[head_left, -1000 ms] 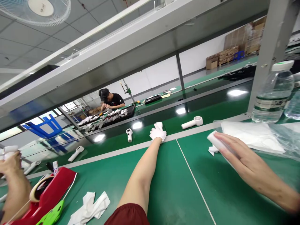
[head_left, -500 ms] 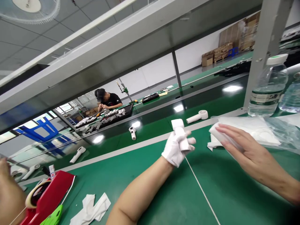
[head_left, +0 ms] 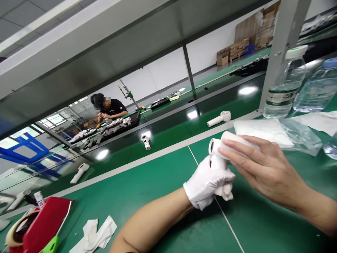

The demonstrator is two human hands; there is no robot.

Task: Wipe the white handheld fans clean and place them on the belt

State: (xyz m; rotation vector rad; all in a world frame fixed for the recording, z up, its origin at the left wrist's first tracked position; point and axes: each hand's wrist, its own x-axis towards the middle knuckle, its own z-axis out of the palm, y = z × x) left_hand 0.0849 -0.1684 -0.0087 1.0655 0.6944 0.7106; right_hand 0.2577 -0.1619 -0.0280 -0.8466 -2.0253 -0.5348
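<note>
My left hand [head_left: 206, 184], in a white glove, is closed around the handle of a white handheld fan housing [head_left: 216, 160]. Its head points up, and a dark opening shows on its left side. Bare, my right hand [head_left: 268, 170] presses a folded white wipe [head_left: 234, 142] against the fan head from the right. The fingers lie over the wipe and partly hide both wipe and head. Both hands are above the green tabletop [head_left: 147, 196].
Several white fans, one [head_left: 219, 118] near my hands, lie on the dark green belt [head_left: 173, 135]. At right are a clear bag [head_left: 302, 138] and water bottles [head_left: 280, 100]. A red tape dispenser [head_left: 47, 223] and white cloth strips [head_left: 94, 235] lie left. A co-worker [head_left: 113, 108] sits beyond.
My right hand has moved left with the wipe, onto the fan head. My left hand has turned the fan and brought it closer. Another person's arm at the left edge has left the view.
</note>
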